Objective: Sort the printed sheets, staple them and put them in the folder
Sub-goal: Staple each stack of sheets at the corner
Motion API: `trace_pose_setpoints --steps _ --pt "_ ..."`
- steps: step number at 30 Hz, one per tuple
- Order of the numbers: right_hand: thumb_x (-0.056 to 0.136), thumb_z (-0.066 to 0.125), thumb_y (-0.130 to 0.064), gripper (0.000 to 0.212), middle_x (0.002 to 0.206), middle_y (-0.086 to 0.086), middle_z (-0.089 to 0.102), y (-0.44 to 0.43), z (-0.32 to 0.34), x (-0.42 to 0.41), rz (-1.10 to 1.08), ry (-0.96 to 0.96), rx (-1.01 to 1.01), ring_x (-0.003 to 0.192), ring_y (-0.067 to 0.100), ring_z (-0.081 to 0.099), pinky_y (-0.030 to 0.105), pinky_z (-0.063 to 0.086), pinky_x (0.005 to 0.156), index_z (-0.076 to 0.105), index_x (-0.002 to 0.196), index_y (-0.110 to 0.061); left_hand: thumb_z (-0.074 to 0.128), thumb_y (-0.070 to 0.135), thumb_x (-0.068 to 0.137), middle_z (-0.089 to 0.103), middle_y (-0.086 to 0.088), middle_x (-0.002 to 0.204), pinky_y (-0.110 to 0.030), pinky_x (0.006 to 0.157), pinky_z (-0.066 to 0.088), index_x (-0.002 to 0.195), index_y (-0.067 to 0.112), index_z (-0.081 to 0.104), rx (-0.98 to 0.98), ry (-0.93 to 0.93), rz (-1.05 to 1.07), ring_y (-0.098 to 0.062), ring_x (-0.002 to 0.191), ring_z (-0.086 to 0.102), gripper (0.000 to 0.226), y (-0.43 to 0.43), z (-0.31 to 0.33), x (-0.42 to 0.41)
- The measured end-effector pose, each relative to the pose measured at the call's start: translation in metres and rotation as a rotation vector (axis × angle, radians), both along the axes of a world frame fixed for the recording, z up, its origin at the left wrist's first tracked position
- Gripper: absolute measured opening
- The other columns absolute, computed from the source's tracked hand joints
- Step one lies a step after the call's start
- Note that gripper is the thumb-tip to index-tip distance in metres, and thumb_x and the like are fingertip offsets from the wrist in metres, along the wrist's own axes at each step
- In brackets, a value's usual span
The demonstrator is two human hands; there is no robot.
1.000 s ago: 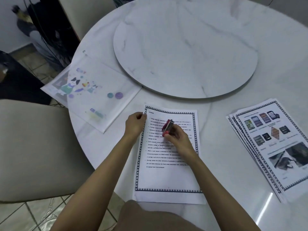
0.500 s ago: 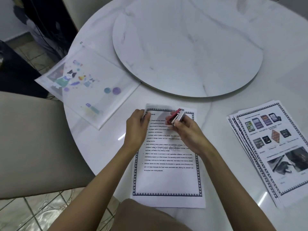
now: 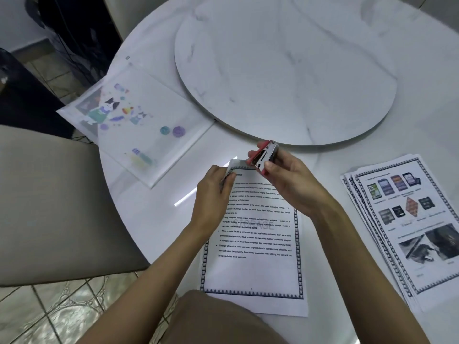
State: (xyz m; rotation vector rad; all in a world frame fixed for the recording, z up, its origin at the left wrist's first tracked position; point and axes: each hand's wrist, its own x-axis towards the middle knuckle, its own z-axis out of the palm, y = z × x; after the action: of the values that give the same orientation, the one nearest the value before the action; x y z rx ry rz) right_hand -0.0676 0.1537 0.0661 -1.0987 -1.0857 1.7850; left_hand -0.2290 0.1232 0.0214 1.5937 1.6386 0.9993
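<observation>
Right, I've got both hands over the near side of the bench point(image 3: 327, 160). My left hand point(image 3: 213, 192) pinches the top left corner of the text sheets point(image 3: 255, 269), thumb on top, and that corner is raised a little off the surface. The rest of the sheets lie flat, with their bottom edge hanging just past the bench's near rim, above my lap.

My right hand point(image 3: 295, 187) is wrapped round the stapler point(image 3: 264, 156), red body and metal top, fingers and thumb tight on it. It's in the air just over the top edge of the text sheets, close beside the pinched corner. I can't tell whether its mouth is touching the paper.

Looking at the room I've got. To the right, well apart from my hands, the picture stack point(image 3: 422, 232) sits fanned, its edges stepped, its lower corner close to the bench rim. To the left, the translucent folder point(image 3: 139, 125) with its cartoon print lies angled, its far left corner overhanging the rim. Between folder and text sheets there's a bare strip of bench. Beyond the stapler, the curved edge of the raised round disc point(image 3: 285, 70) runs close. A beige chair point(image 3: 49, 207) sits tight against the left rim, with tiled floor point(image 3: 49, 314) below.
</observation>
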Motion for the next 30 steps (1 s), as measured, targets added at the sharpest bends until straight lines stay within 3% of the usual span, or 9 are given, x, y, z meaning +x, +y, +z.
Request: trace_pose_setpoints --steps 4,8,14,18,22,26,30 --pt "0.091 0.050 -0.001 0.032 0.109 0.005 0.063 0.001 0.006 -0.006 -0.074 -0.189 0.168 0.104 0.015 0.060 0.016 0.048 0.077 0.051 0.123 -0.006 0.048 0.018 0.095 0.040 0.014 0.071 -0.006 0.061 0.032 0.076 0.023 0.044 0.009 -0.001 -0.010 0.005 0.067 0.046 0.020 -0.002 0.003 0.001" --pt "0.087 0.054 0.004 0.030 0.106 0.010 0.061 0.002 0.011 -0.011 -0.099 -0.229 0.267 0.097 0.014 0.060 0.024 0.052 0.080 0.052 0.116 -0.002 0.048 0.017 0.095 0.041 0.014 0.072 -0.007 0.063 0.034 0.077 0.018 0.049 0.031 -0.004 -0.020 0.007 0.070 0.046 0.018 -0.008 0.002 0.001" --pt "0.084 0.062 -0.002 0.033 0.102 0.007 0.066 0.001 0.008 -0.014 -0.012 -0.370 0.272 0.085 0.012 0.065 0.031 0.052 0.086 0.056 0.115 -0.011 0.049 0.017 0.094 0.041 0.019 0.075 -0.007 0.062 0.033 0.089 0.011 0.061 0.046 0.006 -0.029 0.007 0.071 0.047 0.014 -0.010 0.000 0.005" --pt "0.086 0.061 -0.006 0.032 0.095 -0.001 0.066 -0.001 0.007 -0.012 0.004 -0.404 0.247 0.075 0.006 0.065 0.027 0.052 0.086 0.056 0.116 -0.016 0.048 0.018 0.095 0.042 0.018 0.077 -0.007 0.065 0.035 0.096 0.009 0.063 0.041 -0.004 -0.010 0.005 0.072 0.048 0.017 -0.008 0.001 0.006" --pt "0.086 0.058 -0.003 0.025 0.091 -0.005 0.066 -0.001 0.007 -0.012 0.038 -0.416 0.235 0.068 0.000 0.064 0.014 0.050 0.073 0.056 0.109 -0.013 0.047 0.019 0.096 0.043 0.017 0.077 -0.008 0.065 0.035 0.100 0.009 0.063 0.025 -0.007 -0.014 0.001 0.071 0.047 0.019 -0.009 0.002 0.007" --pt "0.088 0.056 -0.002 0.021 0.096 0.002 0.066 0.000 0.006 -0.014 0.074 -0.461 0.260 0.069 0.003 0.064 0.015 0.049 0.072 0.057 0.108 -0.007 0.048 0.017 0.095 0.041 0.015 0.074 -0.008 0.065 0.035 0.089 0.010 0.061 0.023 -0.032 0.010 0.004 0.071 0.046 0.016 -0.010 0.001 0.009" --pt "0.089 0.057 -0.007 0.023 0.091 -0.005 0.065 0.000 0.002 -0.017 0.060 -0.477 0.244 0.069 0.002 0.063 0.015 0.050 0.075 0.058 0.111 -0.006 0.048 0.017 0.095 0.042 0.014 0.074 -0.009 0.065 0.036 0.089 0.009 0.061 0.022 -0.036 0.008 0.003 0.071 0.046 0.017 -0.009 0.000 0.010"
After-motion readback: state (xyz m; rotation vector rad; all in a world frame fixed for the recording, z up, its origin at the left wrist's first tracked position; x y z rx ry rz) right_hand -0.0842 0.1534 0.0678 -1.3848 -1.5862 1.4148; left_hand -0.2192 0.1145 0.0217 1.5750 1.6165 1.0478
